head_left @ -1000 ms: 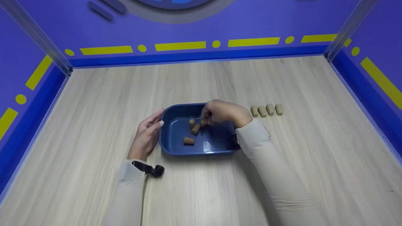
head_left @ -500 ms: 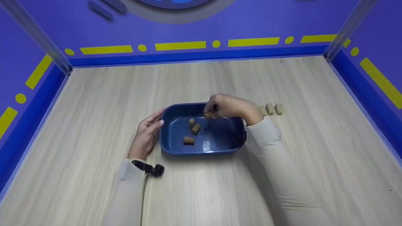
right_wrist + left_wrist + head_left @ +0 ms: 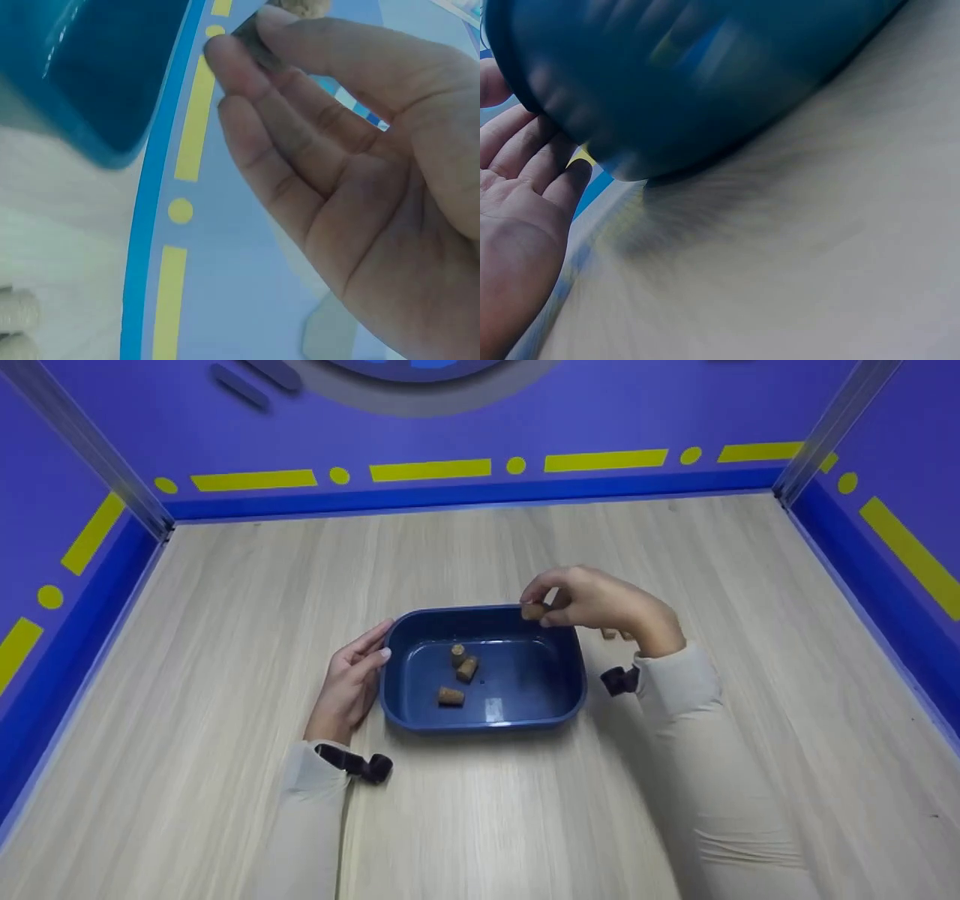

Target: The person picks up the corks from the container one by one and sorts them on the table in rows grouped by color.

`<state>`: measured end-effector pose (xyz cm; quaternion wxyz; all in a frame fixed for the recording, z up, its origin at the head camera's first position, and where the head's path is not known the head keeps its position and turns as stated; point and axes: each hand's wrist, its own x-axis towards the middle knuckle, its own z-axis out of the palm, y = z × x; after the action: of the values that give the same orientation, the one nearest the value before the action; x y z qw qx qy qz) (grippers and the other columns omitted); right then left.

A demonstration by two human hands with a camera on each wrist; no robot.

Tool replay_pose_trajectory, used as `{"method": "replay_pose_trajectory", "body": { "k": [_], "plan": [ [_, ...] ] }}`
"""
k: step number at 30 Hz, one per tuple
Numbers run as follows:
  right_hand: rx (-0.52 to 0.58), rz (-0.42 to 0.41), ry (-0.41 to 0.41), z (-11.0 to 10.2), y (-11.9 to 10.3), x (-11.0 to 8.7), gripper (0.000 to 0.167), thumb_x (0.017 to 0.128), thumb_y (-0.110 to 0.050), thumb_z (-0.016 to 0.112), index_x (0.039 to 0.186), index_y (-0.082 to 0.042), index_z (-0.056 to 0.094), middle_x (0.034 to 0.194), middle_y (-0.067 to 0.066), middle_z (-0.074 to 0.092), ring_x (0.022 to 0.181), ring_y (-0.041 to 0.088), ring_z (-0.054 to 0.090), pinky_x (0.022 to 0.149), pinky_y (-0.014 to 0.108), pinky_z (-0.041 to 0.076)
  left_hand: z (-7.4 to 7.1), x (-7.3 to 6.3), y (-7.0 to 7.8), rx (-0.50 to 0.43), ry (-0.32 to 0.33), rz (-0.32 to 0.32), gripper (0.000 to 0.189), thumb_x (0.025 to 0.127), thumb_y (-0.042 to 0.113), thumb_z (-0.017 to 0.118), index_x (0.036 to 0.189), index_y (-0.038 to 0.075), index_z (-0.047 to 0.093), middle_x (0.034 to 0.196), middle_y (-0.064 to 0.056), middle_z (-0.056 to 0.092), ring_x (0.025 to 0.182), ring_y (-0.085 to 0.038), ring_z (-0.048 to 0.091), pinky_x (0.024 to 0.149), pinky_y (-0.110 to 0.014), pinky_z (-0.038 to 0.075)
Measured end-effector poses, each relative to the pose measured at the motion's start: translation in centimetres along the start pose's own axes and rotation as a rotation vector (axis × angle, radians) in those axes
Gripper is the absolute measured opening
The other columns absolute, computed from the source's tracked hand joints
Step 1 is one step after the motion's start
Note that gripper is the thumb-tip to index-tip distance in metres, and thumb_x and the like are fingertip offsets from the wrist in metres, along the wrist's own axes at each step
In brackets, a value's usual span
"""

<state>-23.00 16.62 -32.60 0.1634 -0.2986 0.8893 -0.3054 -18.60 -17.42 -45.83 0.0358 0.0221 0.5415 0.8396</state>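
Observation:
My right hand (image 3: 604, 598) pinches a brown cork (image 3: 533, 611) between thumb and fingers, over the far right rim of a dark blue rectangular tub (image 3: 525, 682). In the right wrist view only part of that cork (image 3: 306, 7) shows, at the top edge. Three more corks lie inside the tub: a standing one (image 3: 457, 654), a leaning one (image 3: 466, 669) beside it, and one on its side (image 3: 451, 697) closer to me. My left hand (image 3: 346, 682) rests against the tub's left wall, its fingers fairly straight along the outside and the thumb at the rim.
Right of the tub, corks (image 3: 608, 634) stand on the wooden table (image 3: 465, 825), mostly hidden behind my right hand and wrist; two (image 3: 16, 313) show in the right wrist view. Blue panels (image 3: 622, 412) with yellow marks border the table at the back and sides.
My right hand has lifted a cork from the tub's middle and carried it right and away to the far rim, now covering most of the cork row. The left hand and tub stay put.

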Motion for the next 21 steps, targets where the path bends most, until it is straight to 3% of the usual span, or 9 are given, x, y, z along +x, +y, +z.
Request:
{"method": "replay_pose_trajectory", "body": {
  "k": [1, 5, 9, 13, 17, 21],
  "plan": [
    [-0.004, -0.007, 0.010, -0.1, 0.2, -0.2, 0.032, 0.087, -0.003, 0.065, 0.118, -0.011, 0.067, 0.107, 0.005, 0.070, 0.097, 0.023, 0.067, 0.081, 0.036, 0.056, 0.0, 0.0, 0.0, 0.001, 0.001, 0.000, 0.054, 0.088, -0.013, 0.048, 0.140, -0.015, 0.036, 0.142, -0.019, 0.050, 0.121, -0.007, 0.055, 0.101, -0.019, 0.044],
    [-0.005, -0.020, 0.047, -0.2, 1.3, -1.2, 0.030, 0.088, -0.002, 0.065, 0.117, -0.011, 0.068, 0.106, 0.005, 0.067, 0.091, 0.022, 0.066, 0.058, 0.030, 0.054, 0.0, 0.0, -0.1, -0.004, -0.002, 0.002, 0.054, 0.087, -0.013, 0.048, 0.140, -0.015, 0.036, 0.140, -0.018, 0.052, 0.121, -0.007, 0.055, 0.101, -0.019, 0.044],
    [0.040, 0.025, 0.074, -0.3, 2.5, -2.2, 0.025, 0.089, -0.003, 0.063, 0.111, -0.014, 0.069, 0.100, 0.005, 0.066, 0.068, 0.018, 0.061, 0.041, 0.023, 0.043, 0.0, 0.0, -0.1, 0.001, -0.008, 0.004, 0.054, 0.087, -0.012, 0.049, 0.140, -0.015, 0.036, 0.140, -0.019, 0.051, 0.121, -0.007, 0.055, 0.101, -0.019, 0.044],
    [0.109, 0.074, 0.090, -0.5, 3.9, -3.1, 0.022, 0.090, -0.004, 0.063, 0.110, -0.012, 0.067, 0.094, 0.009, 0.069, 0.055, 0.014, 0.056, 0.042, 0.023, 0.042, -0.1, 0.1, -0.1, 0.008, -0.014, 0.011, 0.055, 0.087, -0.012, 0.050, 0.140, -0.016, 0.035, 0.140, -0.018, 0.052, 0.121, -0.007, 0.055, 0.100, -0.019, 0.045],
    [0.172, 0.107, 0.096, -0.5, 5.3, -3.8, 0.025, 0.088, -0.005, 0.066, 0.112, -0.008, 0.065, 0.097, 0.013, 0.070, 0.064, 0.015, 0.061, 0.052, 0.026, 0.049, -0.1, 0.1, -0.1, -0.002, -0.015, 0.012, 0.055, 0.087, -0.012, 0.050, 0.140, -0.016, 0.035, 0.138, -0.015, 0.055, 0.121, -0.007, 0.055, 0.100, -0.019, 0.045],
    [0.218, 0.143, 0.104, -0.3, 6.2, -4.4, 0.027, 0.086, -0.016, 0.072, 0.112, -0.010, 0.066, 0.100, 0.010, 0.070, 0.074, 0.016, 0.065, 0.059, 0.026, 0.051, -0.2, 0.0, -0.1, -0.014, -0.009, 0.006, 0.054, 0.087, -0.013, 0.049, 0.139, -0.015, 0.036, 0.135, -0.013, 0.057, 0.121, -0.008, 0.055, 0.100, -0.020, 0.045]
  ]
}}
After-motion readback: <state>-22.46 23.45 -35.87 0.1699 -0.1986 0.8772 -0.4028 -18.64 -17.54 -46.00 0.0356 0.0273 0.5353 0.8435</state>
